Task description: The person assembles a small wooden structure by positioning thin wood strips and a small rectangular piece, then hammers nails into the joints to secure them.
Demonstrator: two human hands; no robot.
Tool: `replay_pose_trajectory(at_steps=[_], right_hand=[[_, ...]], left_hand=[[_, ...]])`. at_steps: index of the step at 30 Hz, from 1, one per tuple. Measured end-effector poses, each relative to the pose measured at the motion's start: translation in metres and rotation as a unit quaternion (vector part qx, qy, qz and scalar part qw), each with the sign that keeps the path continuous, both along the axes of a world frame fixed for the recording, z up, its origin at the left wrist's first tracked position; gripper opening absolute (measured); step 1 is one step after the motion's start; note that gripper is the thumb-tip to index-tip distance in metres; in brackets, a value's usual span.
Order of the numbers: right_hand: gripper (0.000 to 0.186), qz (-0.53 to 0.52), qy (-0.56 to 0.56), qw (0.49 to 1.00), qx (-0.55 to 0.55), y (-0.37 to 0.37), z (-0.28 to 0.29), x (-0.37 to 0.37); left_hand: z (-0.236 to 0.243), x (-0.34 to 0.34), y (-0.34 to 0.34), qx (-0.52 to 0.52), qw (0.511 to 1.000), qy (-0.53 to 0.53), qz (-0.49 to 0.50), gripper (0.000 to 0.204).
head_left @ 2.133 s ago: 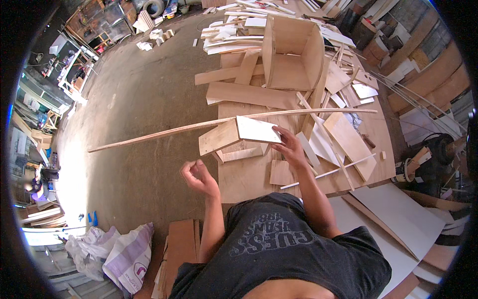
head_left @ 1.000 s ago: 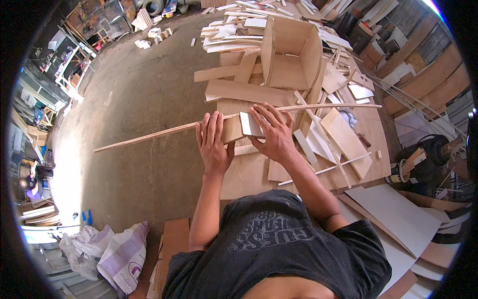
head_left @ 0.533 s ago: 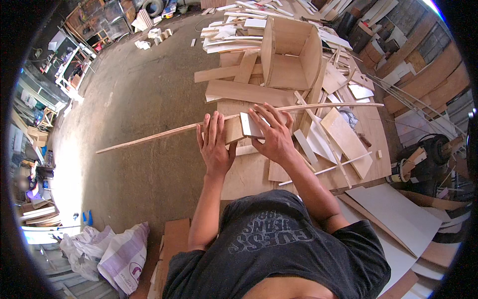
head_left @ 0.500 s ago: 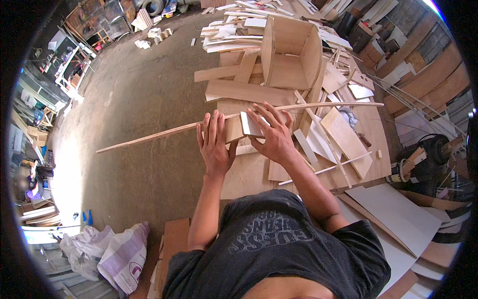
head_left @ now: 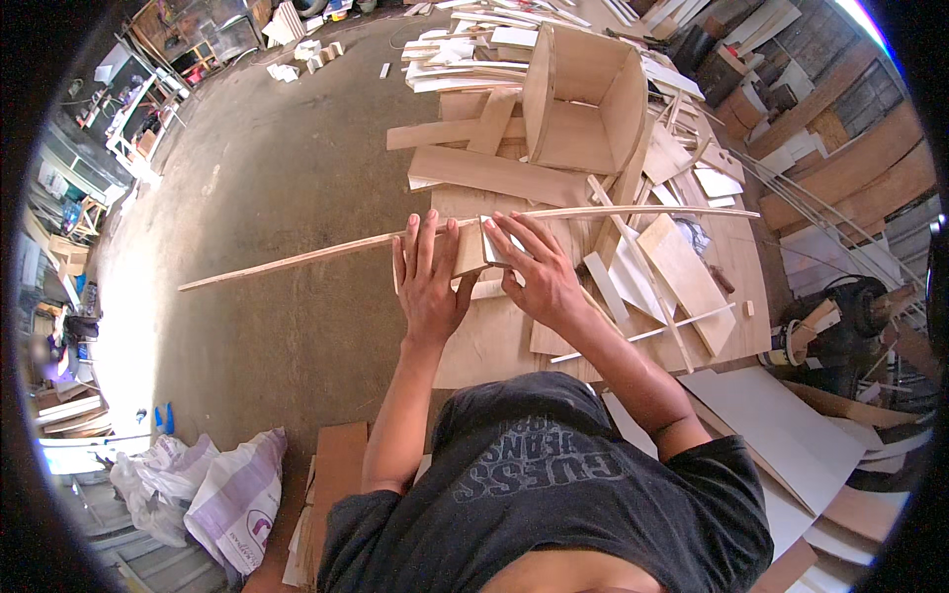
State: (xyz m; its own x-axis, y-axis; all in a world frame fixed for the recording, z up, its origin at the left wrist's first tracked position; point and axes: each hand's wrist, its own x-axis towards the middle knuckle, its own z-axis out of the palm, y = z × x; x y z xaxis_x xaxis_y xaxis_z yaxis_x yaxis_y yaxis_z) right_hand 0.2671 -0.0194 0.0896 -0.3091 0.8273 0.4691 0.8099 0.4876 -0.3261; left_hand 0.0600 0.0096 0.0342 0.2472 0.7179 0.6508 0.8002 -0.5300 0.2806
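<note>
A long, thin wooden strip [head_left: 326, 255] runs crosswise in front of me, its left end over the floor and its right part above the worktable. Against its near side, around the middle, are a plain wood block [head_left: 471, 259] and a white-faced piece [head_left: 488, 237], meeting at a narrow seam. My left hand [head_left: 432, 287] grips the wood block, fingers over its top and thumb at the near edge. My right hand [head_left: 542, 277] holds the white-faced piece, fingers reaching to the strip. Its underside is hidden.
The plywood worktable [head_left: 465, 351] carries an open wooden box [head_left: 583, 109], boards [head_left: 494, 176] and several offcuts. A thin stick [head_left: 647, 277] leans across scraps on the right. White sheets [head_left: 761, 425] lie nearby at lower right; plastic sacks [head_left: 232, 504] stand at lower left.
The strip's left end has shifted slightly left and upward. Both hands keep their hold at nearly the same place, with the fingers slightly readjusted.
</note>
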Motion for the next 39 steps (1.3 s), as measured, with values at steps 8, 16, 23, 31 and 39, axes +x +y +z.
replay_pose_trajectory(at_steps=[8, 16, 23, 31, 39], right_hand=[[0.075, 0.037, 0.028, 0.996, -0.078, -0.001, 0.031, 0.008], [0.069, 0.048, 0.023, 0.997, -0.060, -0.002, 0.024, 0.012], [0.076, 0.055, 0.089, 0.985, -0.138, -0.018, 0.036, 0.024], [0.062, 0.067, 0.067, 0.993, -0.068, -0.027, 0.027, 0.016], [0.060, 0.087, 0.031, 0.994, -0.056, -0.025, 0.028, 0.016]], left_hand=[[0.009, 0.001, -0.004, -0.026, 0.999, -0.010, -0.017, 0.074], [0.007, -0.003, -0.007, -0.033, 0.999, 0.015, -0.014, 0.080], [0.014, -0.001, -0.025, -0.051, 0.999, 0.003, -0.016, 0.082], [0.009, 0.005, -0.043, -0.075, 0.997, -0.035, -0.010, 0.083], [0.004, 0.006, -0.046, -0.079, 0.995, -0.054, -0.014, 0.081]])
